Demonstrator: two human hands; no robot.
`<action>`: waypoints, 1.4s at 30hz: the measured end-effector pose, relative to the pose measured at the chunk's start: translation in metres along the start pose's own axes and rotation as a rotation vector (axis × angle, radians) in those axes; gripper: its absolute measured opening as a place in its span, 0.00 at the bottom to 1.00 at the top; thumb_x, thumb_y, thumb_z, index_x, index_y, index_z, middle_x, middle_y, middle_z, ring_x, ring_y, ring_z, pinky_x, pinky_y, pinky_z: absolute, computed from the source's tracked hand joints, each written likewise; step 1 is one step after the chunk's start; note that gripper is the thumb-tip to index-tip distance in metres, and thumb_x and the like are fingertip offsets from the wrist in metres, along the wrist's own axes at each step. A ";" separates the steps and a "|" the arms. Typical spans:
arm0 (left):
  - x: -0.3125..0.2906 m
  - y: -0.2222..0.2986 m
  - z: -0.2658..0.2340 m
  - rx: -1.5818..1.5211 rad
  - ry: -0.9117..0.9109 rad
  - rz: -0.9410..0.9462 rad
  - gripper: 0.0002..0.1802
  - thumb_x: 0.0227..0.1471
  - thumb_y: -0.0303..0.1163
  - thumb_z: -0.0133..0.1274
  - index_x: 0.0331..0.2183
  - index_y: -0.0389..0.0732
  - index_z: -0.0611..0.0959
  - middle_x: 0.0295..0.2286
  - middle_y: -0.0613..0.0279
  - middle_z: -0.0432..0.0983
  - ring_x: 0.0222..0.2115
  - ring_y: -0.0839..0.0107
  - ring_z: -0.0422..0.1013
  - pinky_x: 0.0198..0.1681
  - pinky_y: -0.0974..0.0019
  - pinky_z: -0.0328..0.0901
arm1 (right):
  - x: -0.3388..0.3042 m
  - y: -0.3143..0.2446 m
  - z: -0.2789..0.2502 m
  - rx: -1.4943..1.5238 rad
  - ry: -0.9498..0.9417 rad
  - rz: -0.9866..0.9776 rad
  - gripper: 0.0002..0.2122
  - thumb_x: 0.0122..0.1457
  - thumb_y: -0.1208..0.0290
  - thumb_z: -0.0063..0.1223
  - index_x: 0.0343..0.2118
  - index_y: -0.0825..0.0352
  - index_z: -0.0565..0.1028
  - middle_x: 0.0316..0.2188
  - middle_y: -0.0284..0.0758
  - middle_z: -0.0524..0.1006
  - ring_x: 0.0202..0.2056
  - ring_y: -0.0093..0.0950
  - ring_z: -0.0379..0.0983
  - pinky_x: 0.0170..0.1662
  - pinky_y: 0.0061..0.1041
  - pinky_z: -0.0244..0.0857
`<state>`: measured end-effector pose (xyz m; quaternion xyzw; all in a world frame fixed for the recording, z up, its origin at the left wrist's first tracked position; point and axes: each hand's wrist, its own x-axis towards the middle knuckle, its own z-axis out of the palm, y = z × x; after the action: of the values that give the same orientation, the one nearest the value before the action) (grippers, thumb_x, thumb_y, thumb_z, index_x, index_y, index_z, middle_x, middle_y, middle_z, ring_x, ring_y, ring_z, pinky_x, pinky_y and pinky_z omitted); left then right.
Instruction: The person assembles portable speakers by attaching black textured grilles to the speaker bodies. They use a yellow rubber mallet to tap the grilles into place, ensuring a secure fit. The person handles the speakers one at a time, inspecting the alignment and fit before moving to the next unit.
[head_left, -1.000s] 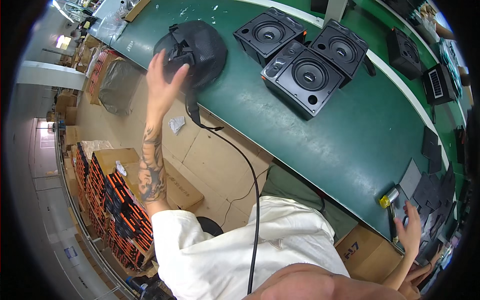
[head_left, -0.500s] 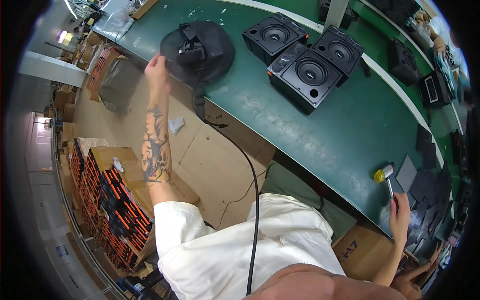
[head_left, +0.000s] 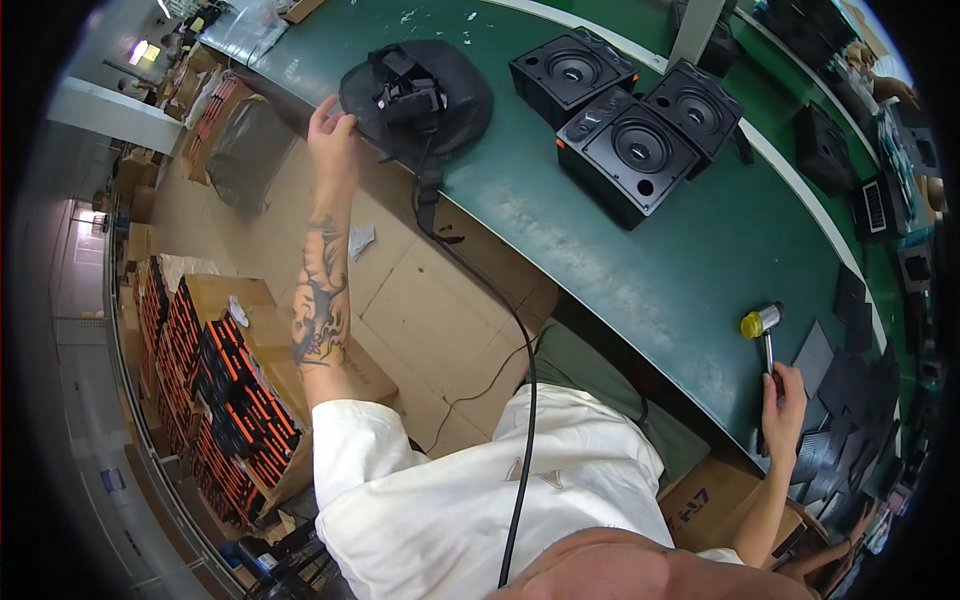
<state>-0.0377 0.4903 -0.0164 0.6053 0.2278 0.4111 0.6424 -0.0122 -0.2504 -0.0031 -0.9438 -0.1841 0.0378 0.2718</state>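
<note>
My right hand (head_left: 784, 400) is closed round the handle of a small mallet (head_left: 764, 320) with a yellow face and a metal head. The mallet head is raised at the right end of the green bench. At the far left, my left hand (head_left: 332, 130) has its fingers apart beside the rim of a round black fabric item (head_left: 465, 105), with a strap and a small black device on top. Whether a fingertip touches that rim, I cannot tell. Three black speaker boxes (head_left: 630, 150) stand together on the bench, their round cones facing up.
The green bench (head_left: 560, 240) runs diagonally across. Black flat sheets (head_left: 850, 400) lie at its right end. A black cable (head_left: 528, 400) hangs across my front. Cartons of black and orange pieces (head_left: 235, 400) stand at the lower left. Another person's arm (head_left: 835, 555) shows at the lower right.
The left hand's fingers have spread apart by the black fabric item's rim. My right hand has moved a little left and up with the mallet. The whole view has shifted slightly.
</note>
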 end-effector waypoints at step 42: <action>-0.255 -0.053 -0.041 -0.118 -0.256 -0.647 0.15 0.67 0.44 0.53 0.43 0.42 0.78 0.31 0.69 0.77 0.24 0.83 0.72 0.22 0.77 0.62 | -0.001 0.003 0.023 -0.079 0.097 -0.033 0.13 0.68 0.76 0.50 0.54 0.71 0.74 0.42 0.42 0.72 0.43 0.38 0.72 0.49 0.28 0.65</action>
<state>-0.1987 0.3131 -0.1266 0.5103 0.3014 0.1192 0.7966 -0.0166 -0.2415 -0.0245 -0.9514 -0.1877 -0.0198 0.2433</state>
